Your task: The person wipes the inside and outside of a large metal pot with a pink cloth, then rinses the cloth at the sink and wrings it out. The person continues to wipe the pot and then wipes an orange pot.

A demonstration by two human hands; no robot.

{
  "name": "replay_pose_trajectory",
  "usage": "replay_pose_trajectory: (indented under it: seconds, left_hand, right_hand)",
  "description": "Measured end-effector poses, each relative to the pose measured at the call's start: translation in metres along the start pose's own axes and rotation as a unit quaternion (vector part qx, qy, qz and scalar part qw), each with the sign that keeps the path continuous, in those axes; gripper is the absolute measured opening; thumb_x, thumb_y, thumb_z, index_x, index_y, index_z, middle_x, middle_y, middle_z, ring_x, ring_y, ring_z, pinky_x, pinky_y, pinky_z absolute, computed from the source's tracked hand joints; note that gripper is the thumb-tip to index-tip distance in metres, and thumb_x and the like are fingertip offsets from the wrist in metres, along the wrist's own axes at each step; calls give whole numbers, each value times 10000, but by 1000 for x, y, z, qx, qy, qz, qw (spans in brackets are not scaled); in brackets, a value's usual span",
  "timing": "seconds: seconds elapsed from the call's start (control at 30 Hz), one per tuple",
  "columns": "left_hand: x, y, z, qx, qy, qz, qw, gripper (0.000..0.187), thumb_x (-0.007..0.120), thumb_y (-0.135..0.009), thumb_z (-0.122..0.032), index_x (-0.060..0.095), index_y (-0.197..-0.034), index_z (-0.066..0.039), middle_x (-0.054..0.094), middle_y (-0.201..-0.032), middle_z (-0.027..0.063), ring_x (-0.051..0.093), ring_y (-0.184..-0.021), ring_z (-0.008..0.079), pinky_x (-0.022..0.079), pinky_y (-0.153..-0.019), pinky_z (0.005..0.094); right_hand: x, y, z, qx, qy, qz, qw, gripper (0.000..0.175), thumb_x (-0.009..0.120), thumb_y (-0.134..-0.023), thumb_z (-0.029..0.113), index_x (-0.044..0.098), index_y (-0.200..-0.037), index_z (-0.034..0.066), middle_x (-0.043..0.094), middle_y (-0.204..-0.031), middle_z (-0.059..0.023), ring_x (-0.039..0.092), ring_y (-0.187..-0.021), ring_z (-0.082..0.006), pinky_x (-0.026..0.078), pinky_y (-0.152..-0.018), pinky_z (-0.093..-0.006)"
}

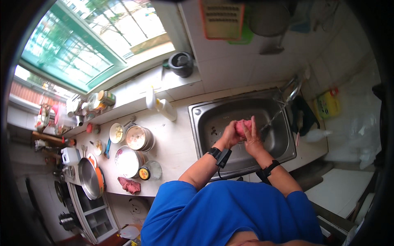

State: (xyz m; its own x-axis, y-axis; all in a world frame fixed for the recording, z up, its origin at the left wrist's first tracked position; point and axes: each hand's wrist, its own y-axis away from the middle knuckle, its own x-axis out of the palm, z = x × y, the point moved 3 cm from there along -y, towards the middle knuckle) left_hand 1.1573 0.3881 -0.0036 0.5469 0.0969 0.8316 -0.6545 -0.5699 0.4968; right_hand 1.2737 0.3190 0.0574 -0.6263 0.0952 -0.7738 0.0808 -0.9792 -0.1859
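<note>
Over the stainless steel sink [212,123], a bunched pink cloth [243,128] is squeezed between my two hands. My left hand [231,135] grips it from the left side, and my right hand [253,136] presses on its right side with the fingers spread across it. Water runs from the metal faucet [294,92] into the basin, just right of my hands. Small dark scraps [213,131] lie on the basin floor to the left. The palms and the cloth's underside are hidden.
Left of the sink, the counter holds a white spray bottle [166,110], stacked bowls [136,138], a glass jar [155,170], a crumpled red cloth [130,185] and an orange pan [99,178]. A stone mortar [181,65] stands on the sill. A yellow bottle [327,104] is at right.
</note>
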Motion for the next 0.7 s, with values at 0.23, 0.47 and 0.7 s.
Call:
replay_pose_trajectory:
  seconds: [0.23,0.47,0.7]
  left_hand:
    - [12,68,-5,12,-164,7,986,424,381,-1039,-339,552,-1307,-57,563,-1351,131,590,-1177,300,496,-1004,535]
    - [30,124,3,-64,-15,240,968,664,548,-992,-544,466,-1456,-76,561,-1407,187,533,-1316,361,440,-1056,658]
    - [24,127,30,-126,-21,346,929,474,709,-951,-378,564,-1282,-70,634,-1196,169,616,-1026,277,544,-767,279]
  right_hand:
    - [-29,-16,21,-149,-6,5,989,592,669,-779,-16,577,-1310,227,527,-1133,-149,591,-1053,-386,525,-909,-448]
    - [-66,-23,85,-272,39,71,959,289,703,-755,66,637,-1027,135,581,-1010,-129,619,-946,-360,537,-793,-427]
    - [-71,-14,115,-388,99,72,913,179,708,-761,176,630,-920,152,631,-1082,-68,634,-866,-270,585,-697,-364]
